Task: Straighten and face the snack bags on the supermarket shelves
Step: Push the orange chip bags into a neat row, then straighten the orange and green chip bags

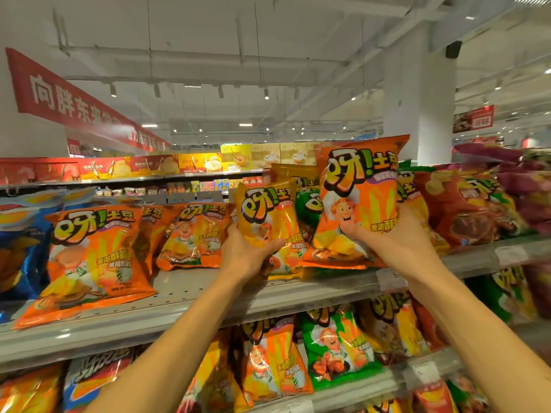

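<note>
From the head view, a grey metal shelf (190, 289) with a perforated deck runs across a supermarket aisle under a white ceiling with pipes, spot lamps and a red hanging banner (68, 96). The left hand (247, 251) curls round the lower edge of a glossy yellow snack bag (267, 216) standing upright on this shelf, and the right hand (396, 234) grips a crinkled orange snack bag (357, 201) raised just beside it. More shiny foil bags lean on the shelf to the left, among them a puffy orange bag (89, 263) tilted at the front edge.
</note>
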The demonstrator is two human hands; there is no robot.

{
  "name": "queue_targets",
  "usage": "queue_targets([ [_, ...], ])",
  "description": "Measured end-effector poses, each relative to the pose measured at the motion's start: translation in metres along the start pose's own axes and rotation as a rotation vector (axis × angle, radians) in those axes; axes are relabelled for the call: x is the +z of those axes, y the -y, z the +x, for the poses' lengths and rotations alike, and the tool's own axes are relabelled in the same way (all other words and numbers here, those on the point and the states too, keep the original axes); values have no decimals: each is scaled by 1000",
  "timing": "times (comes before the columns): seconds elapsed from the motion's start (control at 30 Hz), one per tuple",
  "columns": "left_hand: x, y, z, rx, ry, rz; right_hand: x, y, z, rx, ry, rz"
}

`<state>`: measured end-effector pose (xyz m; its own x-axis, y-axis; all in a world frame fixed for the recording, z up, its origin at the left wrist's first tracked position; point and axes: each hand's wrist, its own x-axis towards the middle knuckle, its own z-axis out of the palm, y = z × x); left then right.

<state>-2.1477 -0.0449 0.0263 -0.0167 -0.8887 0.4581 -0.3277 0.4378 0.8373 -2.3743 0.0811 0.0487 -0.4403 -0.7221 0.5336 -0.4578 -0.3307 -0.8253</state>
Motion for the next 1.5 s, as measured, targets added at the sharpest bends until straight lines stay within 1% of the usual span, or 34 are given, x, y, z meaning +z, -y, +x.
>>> queue_targets([
  [0.07, 10, -4, -1, 15, 4, 49, 6, 0, -4, -29, 8, 21],
  [0.17, 12, -8, 1, 25, 90, 82, 17, 2, -7, -15, 55, 15],
  [0.27, 1, -7, 2, -4, 172, 121, 30, 4, -10, -8, 66, 21],
  [0.33, -13, -6, -3, 0, 190, 120, 42, 9, -13, -18, 64, 33],
  [0.37, -22, -5, -7, 22, 175, 133, 49, 12, -14, -24, 64, 39],
  [0.43, -46, 1, -17, 106, 102, 250, 65, 18, -15, -39, 86, 40],
  [0.5, -76, 11, -32, 210, -14, 444, 83, 26, -17, -56, 124, 58],
  [0.57, -107, 25, -51, 298, -129, 707, 102, 34, -20, -65, 158, 92],
  [0.67, -149, 46, -80, 350, -245, 1026, 138, 48, -25, -79, 204, 140],
  [0.77, -178, 62, -98, 341, -268, 1185, 180, 64, -32, -87, 283, 137],
  [0.83, -191, 70, -102, 327, -245, 1202, 209, 70, -34, -84, 322, 121],
  [0.93, -200, 75, -104, 359, -224, 1171, 244, 71, -32, -47, 348, 49],
  [0.97, -200, 75, -104, 366, -226, 1172, 252, 68, -29, -15, 371, 35],
  [1.07, -198, 75, -104, 333, -223, 1224, 266, 56, -21, 156, 489, 48],
  [1.13, -198, 75, -103, 305, -213, 1238, 267, 51, -19, 213, 563, 18],
  [1.2, -198, 76, -102, 308, -209, 1234, 267, 51, -17, 220, 595, -22],
  [1.33, -199, 78, -101, 307, -220, 1224, 266, 56, -19, 211, 581, -115],
  [1.5, -195, 67, -96, 224, -218, 1236, 254, 56, -28, 90, 582, -312],
])
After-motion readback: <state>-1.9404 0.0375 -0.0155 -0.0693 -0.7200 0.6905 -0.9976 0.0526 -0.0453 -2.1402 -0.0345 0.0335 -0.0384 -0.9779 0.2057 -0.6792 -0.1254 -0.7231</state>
